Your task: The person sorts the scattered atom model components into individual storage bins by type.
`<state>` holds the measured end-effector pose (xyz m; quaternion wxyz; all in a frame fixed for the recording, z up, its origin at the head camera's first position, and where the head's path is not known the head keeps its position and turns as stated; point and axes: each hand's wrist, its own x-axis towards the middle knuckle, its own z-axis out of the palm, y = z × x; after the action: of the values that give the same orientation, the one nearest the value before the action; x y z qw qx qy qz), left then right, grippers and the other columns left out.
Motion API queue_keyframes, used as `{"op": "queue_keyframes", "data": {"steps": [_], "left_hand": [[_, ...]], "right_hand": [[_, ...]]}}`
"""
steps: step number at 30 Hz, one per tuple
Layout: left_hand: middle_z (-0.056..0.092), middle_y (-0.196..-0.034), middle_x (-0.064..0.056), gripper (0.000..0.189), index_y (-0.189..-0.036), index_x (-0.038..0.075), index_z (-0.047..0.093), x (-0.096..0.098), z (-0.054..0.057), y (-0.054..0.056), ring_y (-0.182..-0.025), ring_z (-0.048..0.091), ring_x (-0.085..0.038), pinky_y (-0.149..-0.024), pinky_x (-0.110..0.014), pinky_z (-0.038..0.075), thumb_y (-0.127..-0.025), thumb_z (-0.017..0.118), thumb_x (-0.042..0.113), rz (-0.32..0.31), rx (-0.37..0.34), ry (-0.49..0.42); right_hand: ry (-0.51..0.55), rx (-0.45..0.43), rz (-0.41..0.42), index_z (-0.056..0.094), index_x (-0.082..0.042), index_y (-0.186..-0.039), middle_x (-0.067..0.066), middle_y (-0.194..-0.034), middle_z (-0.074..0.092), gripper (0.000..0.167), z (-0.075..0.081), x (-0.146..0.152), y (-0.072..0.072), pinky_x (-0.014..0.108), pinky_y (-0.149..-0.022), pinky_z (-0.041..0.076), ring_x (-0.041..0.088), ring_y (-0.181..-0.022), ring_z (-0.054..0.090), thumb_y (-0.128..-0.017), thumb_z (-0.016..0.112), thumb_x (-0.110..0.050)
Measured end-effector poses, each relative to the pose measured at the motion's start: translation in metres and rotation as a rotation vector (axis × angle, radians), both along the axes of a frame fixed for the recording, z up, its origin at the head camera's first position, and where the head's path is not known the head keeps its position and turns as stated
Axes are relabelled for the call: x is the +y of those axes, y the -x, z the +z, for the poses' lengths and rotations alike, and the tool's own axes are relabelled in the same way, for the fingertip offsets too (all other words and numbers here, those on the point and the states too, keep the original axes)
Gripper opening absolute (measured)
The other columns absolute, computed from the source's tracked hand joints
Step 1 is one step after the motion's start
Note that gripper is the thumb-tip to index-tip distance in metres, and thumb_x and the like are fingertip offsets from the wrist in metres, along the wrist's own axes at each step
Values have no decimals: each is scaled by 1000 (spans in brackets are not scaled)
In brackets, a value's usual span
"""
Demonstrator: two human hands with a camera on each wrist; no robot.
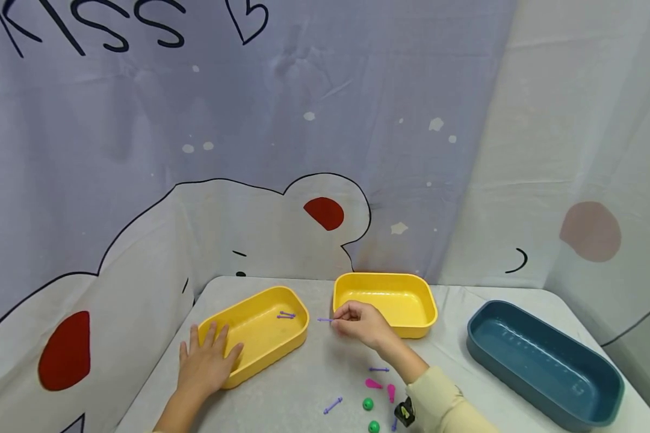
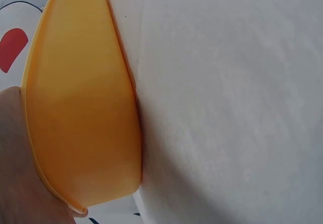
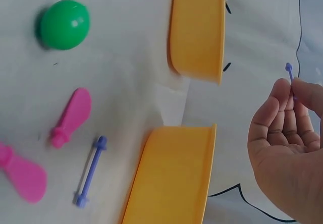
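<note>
My left hand rests over the near-left end of the left yellow tray, fingers spread and reaching inside it; the left wrist view shows this hand at the rim beside the tray's outer wall. Two small purple rods with knobbed ends lie inside that tray. Between thumb and fingertips, my right hand pinches another purple rod, raised in front of the second yellow tray. In the right wrist view the pinched rod pokes up from the fingertips.
More purple rods, pink paddle-shaped pieces and green balls lie on the white-covered table near the right forearm. A dark blue tray stands at the right. Printed cloth hangs behind the table.
</note>
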<state>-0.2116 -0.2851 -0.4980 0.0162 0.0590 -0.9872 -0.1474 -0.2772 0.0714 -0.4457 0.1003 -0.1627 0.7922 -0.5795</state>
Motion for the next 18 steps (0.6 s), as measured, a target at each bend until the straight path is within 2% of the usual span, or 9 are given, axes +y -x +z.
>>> {"op": "queue_keyframes", "data": {"steps": [12, 18], "left_hand": [[24, -162, -28, 74, -154, 2, 39, 0, -4, 1, -147, -1, -59, -111, -78, 1, -103, 43, 56, 0, 4, 9], [24, -162, -28, 77, -155, 3, 38, 0, -3, 0, -147, -2, -59, -112, -78, 0, -103, 41, 59, 3, -6, 2]], "right_hand": [[26, -62, -12, 71, -5, -102, 5, -85, 69, 18, 1, -23, 8, 37, -81, 60, 17, -76, 66, -91, 77, -18], [22, -55, -6, 71, -6, -99, 4, -82, 69, 14, 3, -36, 14, 29, -73, 56, 27, -80, 69, -92, 76, -17]]}}
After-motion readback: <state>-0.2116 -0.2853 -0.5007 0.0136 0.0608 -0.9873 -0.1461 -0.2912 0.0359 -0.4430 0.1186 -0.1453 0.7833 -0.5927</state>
